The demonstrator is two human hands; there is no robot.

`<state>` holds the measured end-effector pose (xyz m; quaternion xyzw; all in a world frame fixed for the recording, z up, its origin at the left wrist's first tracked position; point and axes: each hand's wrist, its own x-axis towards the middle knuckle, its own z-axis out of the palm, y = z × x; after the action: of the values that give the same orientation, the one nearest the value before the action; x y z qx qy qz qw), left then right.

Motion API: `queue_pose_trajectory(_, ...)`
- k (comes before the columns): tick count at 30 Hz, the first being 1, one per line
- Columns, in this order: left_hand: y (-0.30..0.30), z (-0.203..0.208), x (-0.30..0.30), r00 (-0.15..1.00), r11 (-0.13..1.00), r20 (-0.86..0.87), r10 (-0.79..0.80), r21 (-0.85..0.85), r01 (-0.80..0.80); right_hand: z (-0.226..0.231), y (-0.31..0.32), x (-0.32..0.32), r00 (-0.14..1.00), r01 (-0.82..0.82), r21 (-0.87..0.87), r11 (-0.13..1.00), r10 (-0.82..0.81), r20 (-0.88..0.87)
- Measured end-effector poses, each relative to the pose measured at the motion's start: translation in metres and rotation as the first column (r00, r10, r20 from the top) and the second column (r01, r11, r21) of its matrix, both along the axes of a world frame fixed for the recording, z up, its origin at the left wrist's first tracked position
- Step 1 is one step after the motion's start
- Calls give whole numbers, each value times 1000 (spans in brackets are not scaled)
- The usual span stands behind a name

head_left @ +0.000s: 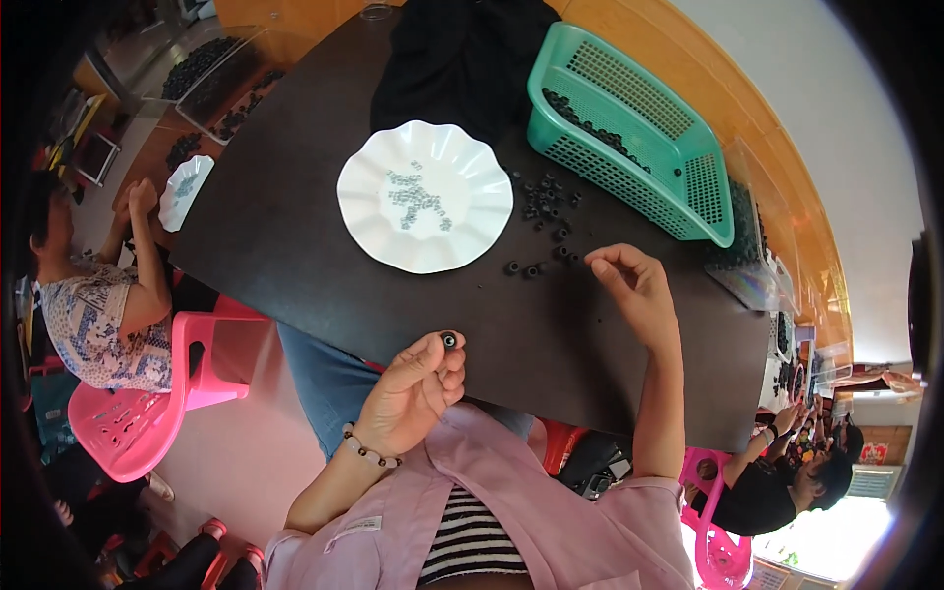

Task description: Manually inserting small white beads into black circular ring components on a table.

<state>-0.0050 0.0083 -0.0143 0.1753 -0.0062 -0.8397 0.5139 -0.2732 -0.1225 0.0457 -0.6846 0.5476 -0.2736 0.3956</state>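
Note:
My left hand (418, 379), wearing a beaded bracelet, is closed near the table's front edge. Between its thumb and fingers is a small black cylindrical part (449, 340) with a shiny, pale centre. My right hand (641, 293) hovers over the dark table, thumb and forefinger brought close together; anything held there is hidden or too small to make out. Just left of its fingertips lie several loose black cylindrical parts (546, 200). Farther left sits a white plate (364, 211) with a wavy rim, and small clear or silvery pieces (418, 200) are spread over its middle.
A green plastic basket (629, 187) with black parts stands at the back right, beside a clear bin (757, 261). Black cloth (457, 59) lies at the far edge of the table (295, 197). A person (103, 285) sits left by a pink chair (187, 393); others work at right.

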Motion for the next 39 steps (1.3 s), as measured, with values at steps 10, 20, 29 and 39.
queue_pose_trajectory(10, -3, 1, -1, 999, 1000, -33, 2, 13, -1, -21, -19, -10, 977, 27, -204, 979, -69, -204)
queue_pose_trajectory(20, -2, 0, 0, 999, 1000, -45, 3, -7, -3, -16, -26, -1, 975, -53, -225, 973, 1, -223)
queue_pose_trajectory(29, -3, 0, -1, 999, 1000, -35, -6, -20, 5, -14, -24, 7, 954, -90, -282, 955, 1, -300)
queue_pose_trajectory(39, 0, -3, 1, 999, 999, -30, -17, -40, 16, -27, -51, 11, 933, -82, -366, 927, -58, -356)
